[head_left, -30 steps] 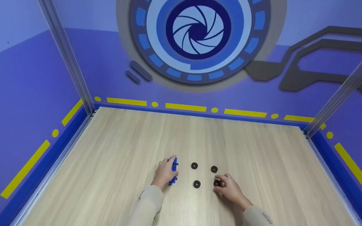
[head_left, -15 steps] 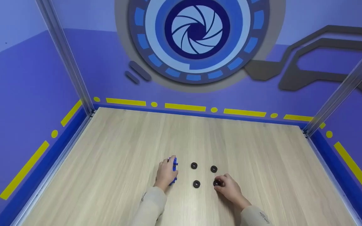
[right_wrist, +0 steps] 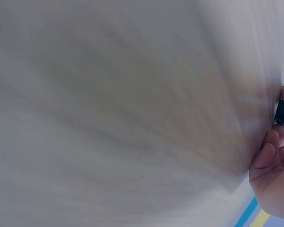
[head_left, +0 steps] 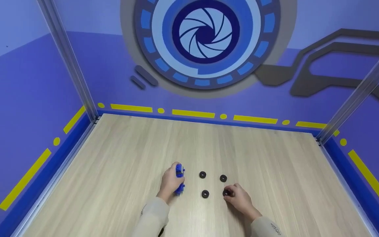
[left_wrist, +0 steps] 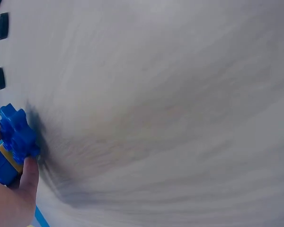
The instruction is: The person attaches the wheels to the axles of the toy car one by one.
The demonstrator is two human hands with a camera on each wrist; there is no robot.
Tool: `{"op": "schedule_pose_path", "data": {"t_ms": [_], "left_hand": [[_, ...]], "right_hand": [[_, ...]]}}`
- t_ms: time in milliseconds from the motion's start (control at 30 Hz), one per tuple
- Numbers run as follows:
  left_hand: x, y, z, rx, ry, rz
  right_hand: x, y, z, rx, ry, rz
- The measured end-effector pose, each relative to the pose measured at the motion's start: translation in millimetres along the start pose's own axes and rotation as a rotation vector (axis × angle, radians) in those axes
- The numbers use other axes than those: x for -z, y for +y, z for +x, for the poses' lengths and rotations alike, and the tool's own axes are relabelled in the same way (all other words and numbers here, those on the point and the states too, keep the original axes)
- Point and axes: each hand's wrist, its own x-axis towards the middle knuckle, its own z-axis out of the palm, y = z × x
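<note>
My left hand grips a blue toy-brick build, its thumb lying across the side. In the left wrist view, that blue build shows rounded knobs and a yellow layer; part of it is hidden by the fingers. My right hand pinches a small black toy tire at the tabletop. The right wrist view shows this tire on edge between the fingers. Between the hands lie more black tires: one at the back left, one at the back right, and one at the front left.
The wooden tabletop reaches back to a purple-blue wall with yellow markings. Similar panels close the left and right sides, with metal posts at the back corners.
My left hand has turned the blue build and shifted slightly left, so more of its face now shows. The right hand keeps its pinch on the tire, and the other tires stay put.
</note>
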Motion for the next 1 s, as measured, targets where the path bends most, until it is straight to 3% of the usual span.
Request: {"op": "schedule_pose_path", "data": {"t_ms": [133,333,533,1000], "left_hand": [[9.1,0.9,0.3,0.022,-0.011,-0.145],[22.0,6.9,-2.0,0.038,-0.009,-0.263],[31.0,13.9,-7.9,0.027,-0.045,-0.389],[39.9,23.9,-24.8,0.008,-0.134,-0.576]], "right_hand": [[0,0,0.1,0.012,0.011,-0.013],[-1,1,0.2,0.006,0.006,-0.013],[-2,0,2.2,-0.016,0.003,-0.010],[-3,1,1.7,-0.016,0.017,-0.023]]}}
